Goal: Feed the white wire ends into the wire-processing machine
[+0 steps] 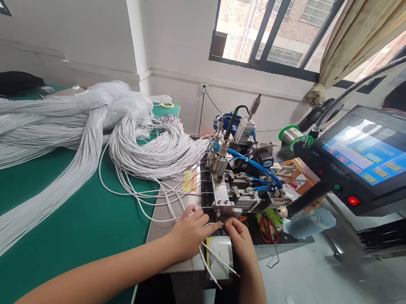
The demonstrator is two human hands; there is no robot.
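Note:
At the front of the bench machine (224, 189), my left hand (189, 235) is closed around white cables (214, 255). Two of their ends stick out below the palm, with pinkish tips. Its index finger points to the right, toward a tiny part at the machine's front edge. My right hand (239, 237) pinches there with thumb and index finger, close to the left index fingertip. What sits between the right fingertips is too small to name. More white cables (165, 152) run from a large coiled bundle on the left into the machine's side.
Long cable bundles (88, 142) lie over the green table (111, 220). A control screen (375, 152) with a red lit button hangs at the right. Behind the machine is a solder wire spool (293, 136). Red-handled scissors (269, 229) lie right of the machine.

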